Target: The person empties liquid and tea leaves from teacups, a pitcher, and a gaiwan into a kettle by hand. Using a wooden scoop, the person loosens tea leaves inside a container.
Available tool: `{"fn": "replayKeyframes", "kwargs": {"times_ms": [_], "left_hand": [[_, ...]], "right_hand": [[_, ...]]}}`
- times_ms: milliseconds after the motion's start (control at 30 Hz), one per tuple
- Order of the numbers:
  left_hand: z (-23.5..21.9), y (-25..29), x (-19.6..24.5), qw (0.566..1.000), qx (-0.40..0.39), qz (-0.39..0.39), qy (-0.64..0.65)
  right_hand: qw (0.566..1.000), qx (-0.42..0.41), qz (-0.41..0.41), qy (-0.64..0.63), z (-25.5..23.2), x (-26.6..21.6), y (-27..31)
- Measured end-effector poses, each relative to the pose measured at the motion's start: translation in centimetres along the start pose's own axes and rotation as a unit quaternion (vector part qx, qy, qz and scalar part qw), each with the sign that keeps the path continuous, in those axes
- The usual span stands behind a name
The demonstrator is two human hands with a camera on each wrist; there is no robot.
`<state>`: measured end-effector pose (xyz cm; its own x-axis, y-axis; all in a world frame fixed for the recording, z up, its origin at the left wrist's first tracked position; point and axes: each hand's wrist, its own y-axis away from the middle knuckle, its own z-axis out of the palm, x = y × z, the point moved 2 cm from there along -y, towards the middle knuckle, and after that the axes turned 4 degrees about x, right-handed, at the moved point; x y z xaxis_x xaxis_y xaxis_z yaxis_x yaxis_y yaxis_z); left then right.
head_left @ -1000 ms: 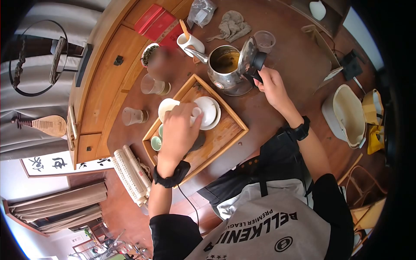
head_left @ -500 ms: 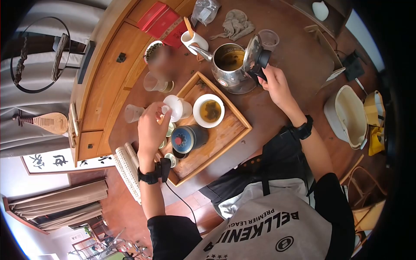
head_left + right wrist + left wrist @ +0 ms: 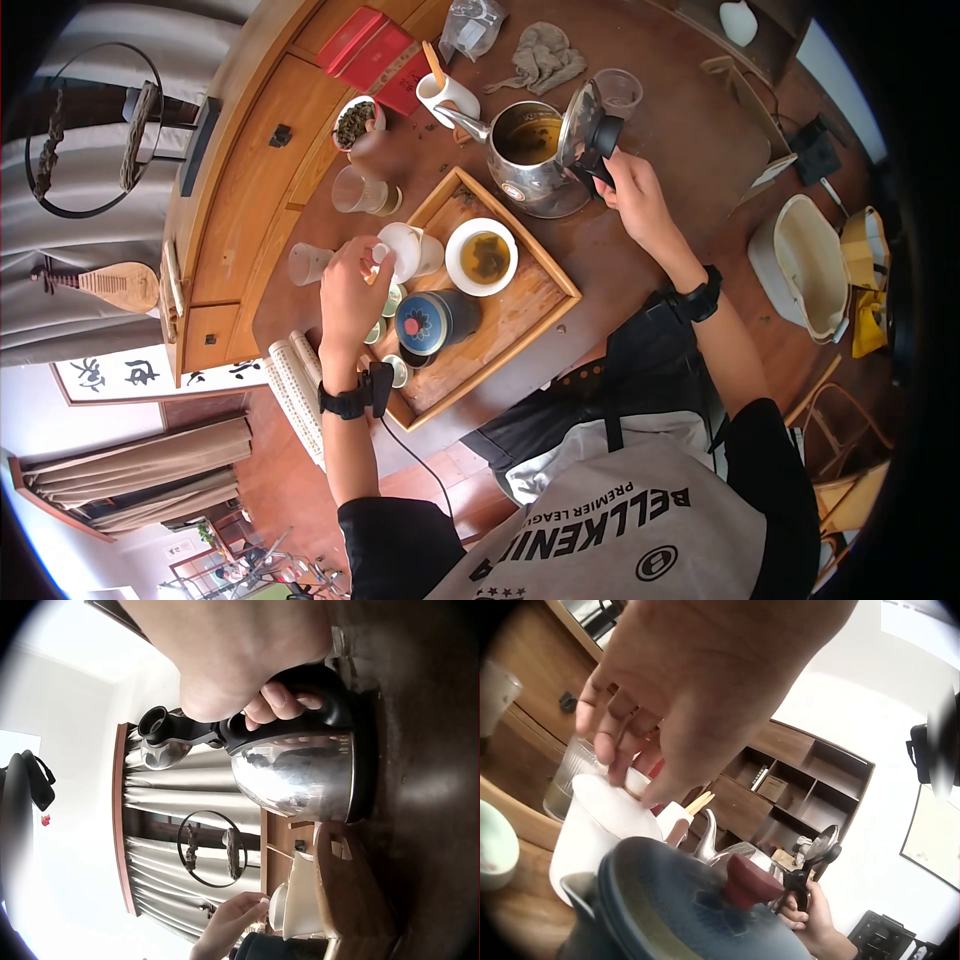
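Observation:
My left hand (image 3: 350,298) pinches the small knob of a white lid (image 3: 402,252), which lies over the mouth of a white cup (image 3: 431,254) on the wooden tray. In the left wrist view, thumb and fingertips meet at that knob. A white bowl (image 3: 490,231) holding amber tea and dark leaves stands uncovered beside the cup. Close below the left hand is a blue teapot (image 3: 455,322) with a red-knobbed lid. My right hand (image 3: 638,195) grips the black handle of a steel kettle (image 3: 296,776). The kettle's hinged lid (image 3: 580,122) stands raised, showing brownish liquid inside.
The wooden tray (image 3: 540,290) has a raised rim and carries small green cups (image 3: 375,331). Beyond it stand glasses (image 3: 355,190), a bowl of tea leaves (image 3: 356,124), a white utensil holder (image 3: 445,98) and a red box (image 3: 375,60). A crumpled cloth (image 3: 545,60) lies behind the kettle.
My left hand has carried the white lid leftward from the bowl to the white cup, uncovering the tea. In the last half second it has barely moved. My right hand stays on the kettle handle.

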<state>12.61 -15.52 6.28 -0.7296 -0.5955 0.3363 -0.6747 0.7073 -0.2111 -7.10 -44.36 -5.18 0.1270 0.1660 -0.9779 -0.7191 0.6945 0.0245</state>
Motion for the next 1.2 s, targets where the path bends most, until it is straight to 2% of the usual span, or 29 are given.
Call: {"fn": "replayKeyframes", "kwargs": {"times_ms": [433,867,967,1033,1133,1200], "left_hand": [[-0.2,-0.1,0.7,0.999,0.002,0.032,-0.034],[-0.1,-0.1,0.6,0.998,0.018,0.038,-0.046],[-0.1,-0.1,0.5,0.999,0.002,0.016,-0.043],[-0.3,-0.1,1.2,0.993,0.029,0.072,-0.089],[-0.9,0.2,3.8,0.984,0.067,0.104,-0.127],[-0.8,0.3,5.4,0.984,0.050,0.129,-0.115]], "right_hand": [[1.000,0.011,-0.003,0.012,0.3,-0.6,0.1],[0.999,0.013,-0.014,0.028,0.1,-0.2,0.1],[1.000,0.011,-0.014,0.025,0.1,-0.2,0.1],[0.999,0.010,-0.015,0.027,0.1,0.0,0.0],[0.999,0.010,-0.015,0.029,0.1,0.0,0.0],[0.999,0.010,-0.012,0.030,0.1,-0.1,0.1]]}}
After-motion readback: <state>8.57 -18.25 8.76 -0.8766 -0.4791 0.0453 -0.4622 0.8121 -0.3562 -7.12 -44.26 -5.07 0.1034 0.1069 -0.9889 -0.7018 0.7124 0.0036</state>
